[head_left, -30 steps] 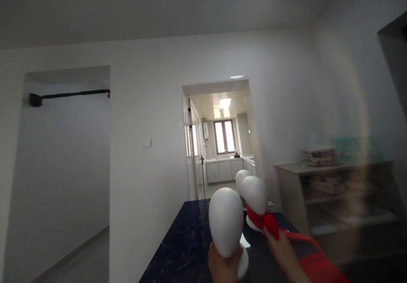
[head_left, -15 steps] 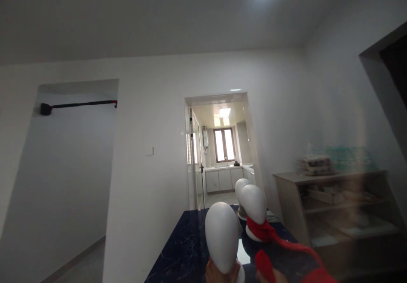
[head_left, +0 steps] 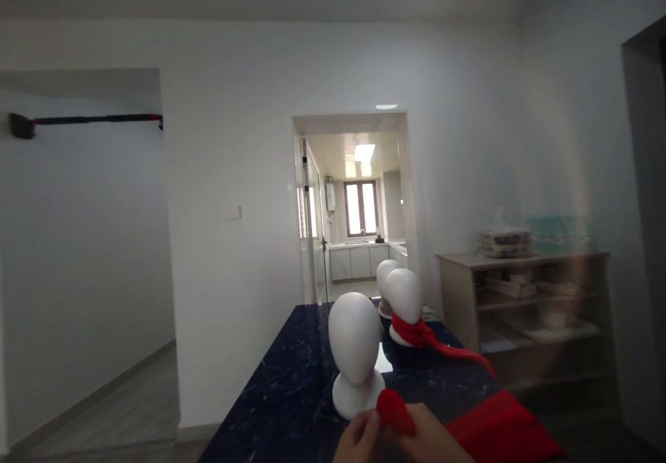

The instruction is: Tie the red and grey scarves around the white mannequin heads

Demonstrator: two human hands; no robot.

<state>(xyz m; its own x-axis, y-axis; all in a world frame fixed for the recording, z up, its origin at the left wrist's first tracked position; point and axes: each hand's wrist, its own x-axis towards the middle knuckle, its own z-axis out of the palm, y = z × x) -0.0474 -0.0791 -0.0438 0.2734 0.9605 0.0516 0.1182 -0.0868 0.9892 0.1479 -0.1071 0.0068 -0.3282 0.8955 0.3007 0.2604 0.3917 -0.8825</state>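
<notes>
A faceless white mannequin head [head_left: 354,338] stands upright on the dark blue marbled table [head_left: 291,373], its neck bare. Just in front of its base, my right hand [head_left: 427,435] grips the bunched end of a red scarf [head_left: 394,411]. My left hand [head_left: 358,439] is beside it with fingers curled, fingertips against the scarf's edge; part of the hand is cut off by the frame. More red cloth [head_left: 504,425] spreads beyond my right forearm. Farther back, a second mannequin head [head_left: 404,296] wears a red scarf [head_left: 411,330] round its neck, its tail trailing right.
A third mannequin head [head_left: 386,279] stands behind the second one. To the right is a wooden shelf unit [head_left: 458,289] with packages on top. A doorway past the table leads to a kitchen with a window [head_left: 361,207]. Another opening lies at the left.
My view has tipped downward. My left hand has left the nearest mannequin head's neck and come to the red scarf end in my right hand, which has shifted left.
</notes>
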